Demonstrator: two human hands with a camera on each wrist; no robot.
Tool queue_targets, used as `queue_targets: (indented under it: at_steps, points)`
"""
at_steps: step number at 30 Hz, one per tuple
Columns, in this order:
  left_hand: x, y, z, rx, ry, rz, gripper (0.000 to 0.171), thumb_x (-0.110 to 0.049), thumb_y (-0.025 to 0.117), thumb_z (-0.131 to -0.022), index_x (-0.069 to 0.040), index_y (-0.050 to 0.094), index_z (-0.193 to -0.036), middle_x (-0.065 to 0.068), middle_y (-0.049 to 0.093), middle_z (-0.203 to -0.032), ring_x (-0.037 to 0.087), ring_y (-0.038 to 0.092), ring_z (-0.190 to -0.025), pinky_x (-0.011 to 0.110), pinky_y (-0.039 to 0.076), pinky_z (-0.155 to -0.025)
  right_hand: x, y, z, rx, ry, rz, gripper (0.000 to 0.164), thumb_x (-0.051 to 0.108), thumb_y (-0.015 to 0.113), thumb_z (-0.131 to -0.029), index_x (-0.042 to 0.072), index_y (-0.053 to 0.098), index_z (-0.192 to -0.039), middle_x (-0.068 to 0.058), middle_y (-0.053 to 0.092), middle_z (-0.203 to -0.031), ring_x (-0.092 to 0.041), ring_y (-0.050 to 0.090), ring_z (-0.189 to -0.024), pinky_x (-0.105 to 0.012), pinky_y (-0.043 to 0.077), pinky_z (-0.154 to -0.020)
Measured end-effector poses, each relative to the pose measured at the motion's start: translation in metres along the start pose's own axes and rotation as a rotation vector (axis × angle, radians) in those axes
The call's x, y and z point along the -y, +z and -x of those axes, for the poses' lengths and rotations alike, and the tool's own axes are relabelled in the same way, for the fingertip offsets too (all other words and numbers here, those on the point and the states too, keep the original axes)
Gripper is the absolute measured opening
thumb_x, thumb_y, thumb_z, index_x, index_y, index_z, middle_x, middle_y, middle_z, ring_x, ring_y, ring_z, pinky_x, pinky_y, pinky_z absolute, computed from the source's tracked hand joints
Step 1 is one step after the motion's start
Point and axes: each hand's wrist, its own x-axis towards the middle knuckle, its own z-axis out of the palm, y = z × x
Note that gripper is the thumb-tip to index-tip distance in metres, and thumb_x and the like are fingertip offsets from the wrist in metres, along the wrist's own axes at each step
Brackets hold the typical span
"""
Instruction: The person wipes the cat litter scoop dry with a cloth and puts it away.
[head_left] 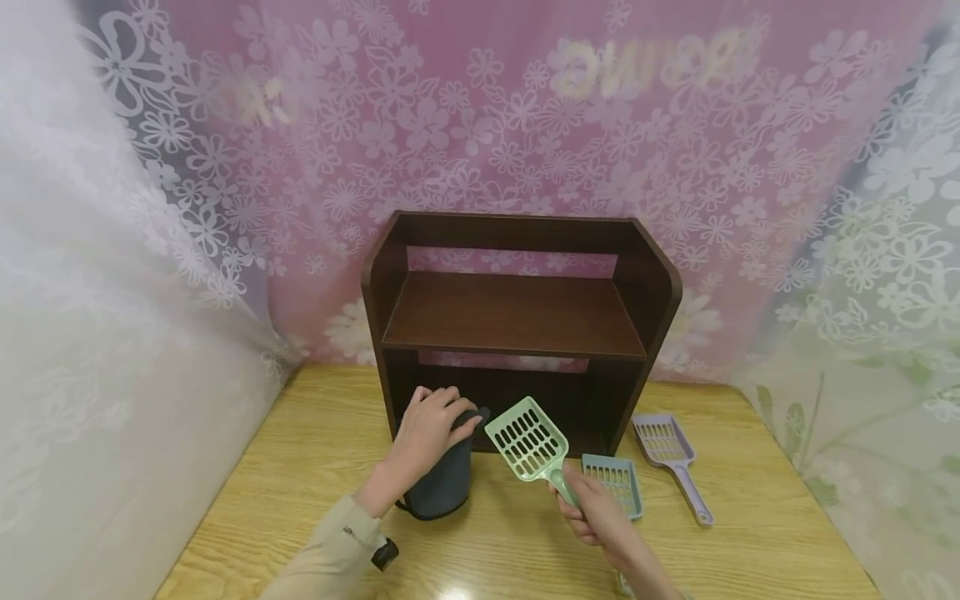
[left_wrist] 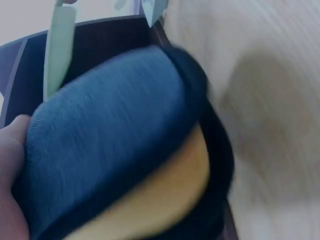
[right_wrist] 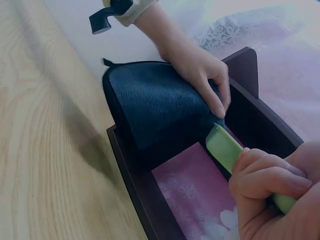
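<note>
My left hand [head_left: 432, 427] grips the top edge of a dark blue cloth piece [head_left: 441, 485] with black edging and a small loop at one corner. The cloth piece [right_wrist: 155, 97] hangs bent over in front of the shelf's lower level; a beige patch shows beneath its edge in the left wrist view. In my right hand [head_left: 596, 510] is a light green litter scoop [head_left: 561, 485], its fingers wrapped round the handle and its slotted head raised towards the shelf. In the right wrist view the green scoop [right_wrist: 225, 149] overlaps the cloth's lower corner.
A dark brown two-level shelf [head_left: 517, 312] stands at the back of the wooden table [head_left: 315, 467]. Right of it lie a blue-grey litter scoop [head_left: 635, 493], partly behind my right hand, and a purple litter scoop [head_left: 692, 492]. Floral curtains [head_left: 465, 108] surround the table.
</note>
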Motion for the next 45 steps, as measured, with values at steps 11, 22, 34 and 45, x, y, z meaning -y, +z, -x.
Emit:
queue_targets:
  at_steps: [11,22,34,45]
  points:
    - [-0.013,0.0,0.001,0.151,-0.458,0.574,0.029,-0.033,0.06,-0.103,-0.01,0.077,-0.111,0.005,0.072,-0.104,0.022,0.069,-0.093,0.04,0.055,-0.084,0.002,0.005,-0.005,0.015,-0.02,-0.073,0.045,0.045,0.033,-0.111,0.008,0.054,-0.097,0.009,0.035,-0.06,0.001,0.024,-0.042,-0.016,0.023,-0.04]
    - [-0.004,0.007,-0.009,0.265,-0.634,0.935,0.034,-0.034,0.059,-0.104,-0.008,0.073,-0.122,0.006,0.073,-0.105,0.015,0.067,-0.089,0.032,0.051,-0.085,-0.001,0.021,-0.006,0.118,0.004,-0.008,0.048,0.049,0.034,-0.11,0.008,0.053,-0.092,0.009,0.034,-0.06,-0.001,0.024,-0.042,-0.017,0.021,-0.04]
    - [-0.005,0.005,-0.003,0.344,-0.665,0.979,0.04,-0.036,0.056,-0.105,-0.004,0.071,-0.125,0.008,0.073,-0.112,0.017,0.066,-0.098,0.036,0.051,-0.091,0.0,0.012,-0.004,0.038,-0.013,0.059,0.046,0.044,0.031,-0.111,0.009,0.052,-0.092,0.008,0.034,-0.059,-0.001,0.023,-0.042,-0.017,0.02,-0.039]
    - [-0.003,0.004,0.001,0.411,-0.662,1.072,0.037,-0.035,0.056,-0.105,-0.006,0.074,-0.118,0.006,0.073,-0.102,0.01,0.065,-0.083,0.026,0.051,-0.077,0.001,-0.003,-0.008,0.126,-0.015,0.084,0.048,0.045,0.032,-0.111,0.008,0.054,-0.089,0.008,0.038,-0.061,0.0,0.026,-0.041,-0.017,0.023,-0.039]
